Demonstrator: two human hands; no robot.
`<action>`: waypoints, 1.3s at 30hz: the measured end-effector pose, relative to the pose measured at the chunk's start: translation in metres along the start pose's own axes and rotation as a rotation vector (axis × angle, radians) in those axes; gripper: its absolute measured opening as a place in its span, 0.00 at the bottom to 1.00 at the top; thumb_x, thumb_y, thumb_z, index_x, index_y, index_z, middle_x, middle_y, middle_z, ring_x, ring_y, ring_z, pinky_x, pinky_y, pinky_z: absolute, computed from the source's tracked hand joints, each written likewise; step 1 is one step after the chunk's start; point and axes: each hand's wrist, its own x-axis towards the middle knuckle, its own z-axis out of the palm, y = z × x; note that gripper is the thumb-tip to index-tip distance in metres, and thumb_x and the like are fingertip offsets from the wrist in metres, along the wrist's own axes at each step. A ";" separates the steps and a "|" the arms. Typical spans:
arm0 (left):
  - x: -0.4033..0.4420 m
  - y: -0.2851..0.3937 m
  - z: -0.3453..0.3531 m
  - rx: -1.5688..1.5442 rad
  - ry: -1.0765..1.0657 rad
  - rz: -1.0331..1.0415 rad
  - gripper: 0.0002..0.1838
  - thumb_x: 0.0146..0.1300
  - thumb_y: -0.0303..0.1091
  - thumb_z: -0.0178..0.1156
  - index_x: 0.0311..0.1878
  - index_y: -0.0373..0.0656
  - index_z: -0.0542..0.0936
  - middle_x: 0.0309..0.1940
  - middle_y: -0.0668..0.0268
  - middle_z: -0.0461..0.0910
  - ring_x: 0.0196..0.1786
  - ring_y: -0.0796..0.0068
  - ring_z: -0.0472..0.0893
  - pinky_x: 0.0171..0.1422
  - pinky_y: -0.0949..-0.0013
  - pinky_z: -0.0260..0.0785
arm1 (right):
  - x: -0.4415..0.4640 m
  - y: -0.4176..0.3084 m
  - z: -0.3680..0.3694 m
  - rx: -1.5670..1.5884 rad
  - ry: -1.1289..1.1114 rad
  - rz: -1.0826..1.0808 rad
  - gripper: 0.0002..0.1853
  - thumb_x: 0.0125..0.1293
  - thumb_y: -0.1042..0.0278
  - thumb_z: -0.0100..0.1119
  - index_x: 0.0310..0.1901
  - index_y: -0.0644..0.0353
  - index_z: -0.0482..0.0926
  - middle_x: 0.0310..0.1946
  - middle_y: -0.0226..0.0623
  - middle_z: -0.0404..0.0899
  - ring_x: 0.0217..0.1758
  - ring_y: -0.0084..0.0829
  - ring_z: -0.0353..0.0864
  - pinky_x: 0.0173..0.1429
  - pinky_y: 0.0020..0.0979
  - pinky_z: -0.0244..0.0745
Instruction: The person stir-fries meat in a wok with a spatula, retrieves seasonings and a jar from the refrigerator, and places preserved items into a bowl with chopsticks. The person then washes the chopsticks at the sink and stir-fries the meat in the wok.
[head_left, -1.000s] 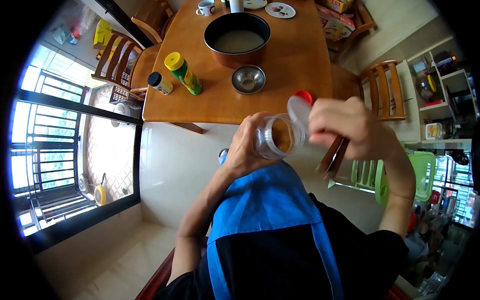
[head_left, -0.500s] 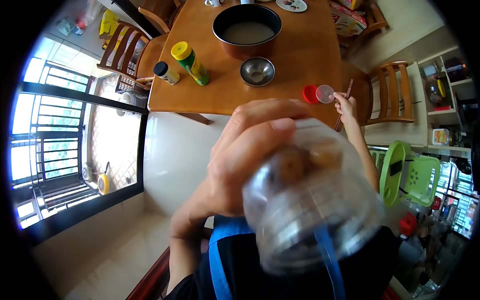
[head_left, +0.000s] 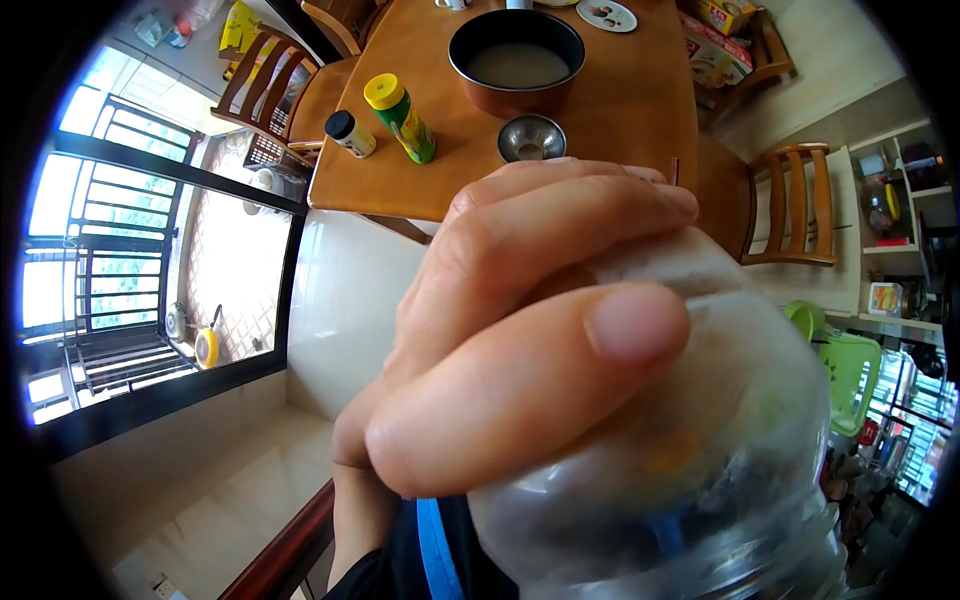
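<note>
My left hand is wrapped round a clear plastic jar, held tilted and very close to the camera. Ridges like a screw neck show at its lower edge. Blurred orange-brown contents can be made out through the wall, but their kind is unclear. Behind the jar my right hand is hidden. Only the tip of a brown chopstick sticks up past the left fingers. On the wooden table beyond stand a small steel bowl and a large dark pot with cloudy liquid in it.
A green canister with a yellow lid and a small black-capped jar stand at the table's left. A patterned plate lies at the back. Wooden chairs flank the table, with a green high chair at right.
My left hand has brought the jar up nearer the camera and to the right. It now covers my right hand, which held chopsticks and a clear lid, and the red lid beside it.
</note>
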 end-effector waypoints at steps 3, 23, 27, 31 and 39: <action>0.001 -0.004 -0.003 0.009 -0.014 0.024 0.27 0.50 0.30 0.66 0.53 0.43 0.68 0.45 0.45 0.75 0.44 0.53 0.78 0.50 0.57 0.73 | 0.016 0.030 0.009 -0.026 0.053 -0.037 0.11 0.57 0.61 0.63 0.25 0.60 0.83 0.17 0.29 0.76 0.20 0.23 0.73 0.28 0.30 0.68; -0.082 -0.120 -0.042 0.255 -0.239 -0.111 0.56 0.30 0.34 0.82 0.64 0.44 0.56 0.58 0.52 0.69 0.57 0.54 0.74 0.59 0.57 0.69 | -0.175 -0.344 -0.241 0.650 -0.495 -0.989 0.19 0.72 0.48 0.42 0.31 0.53 0.68 0.28 0.29 0.61 0.19 0.18 0.57 0.21 0.18 0.56; -0.085 -0.128 -0.042 0.233 -0.234 -0.077 0.57 0.29 0.33 0.82 0.64 0.45 0.57 0.59 0.52 0.68 0.57 0.53 0.73 0.59 0.56 0.69 | -0.199 -0.374 -0.180 0.270 -0.456 -1.241 0.22 0.68 0.47 0.51 0.28 0.61 0.71 0.24 0.33 0.66 0.18 0.23 0.65 0.20 0.21 0.61; -0.090 -0.131 -0.046 0.251 -0.244 -0.040 0.57 0.29 0.33 0.82 0.64 0.45 0.57 0.59 0.50 0.68 0.56 0.52 0.73 0.58 0.56 0.70 | -0.204 -0.378 -0.166 0.235 -0.450 -1.225 0.23 0.65 0.48 0.56 0.25 0.63 0.73 0.21 0.35 0.68 0.18 0.24 0.70 0.20 0.22 0.63; -0.094 -0.134 -0.058 0.279 -0.188 -0.028 0.53 0.36 0.34 0.80 0.64 0.42 0.56 0.56 0.42 0.68 0.55 0.50 0.74 0.55 0.56 0.72 | -0.211 -0.380 -0.182 0.293 -0.550 -1.094 0.23 0.66 0.47 0.52 0.26 0.62 0.72 0.22 0.32 0.66 0.15 0.21 0.64 0.18 0.21 0.64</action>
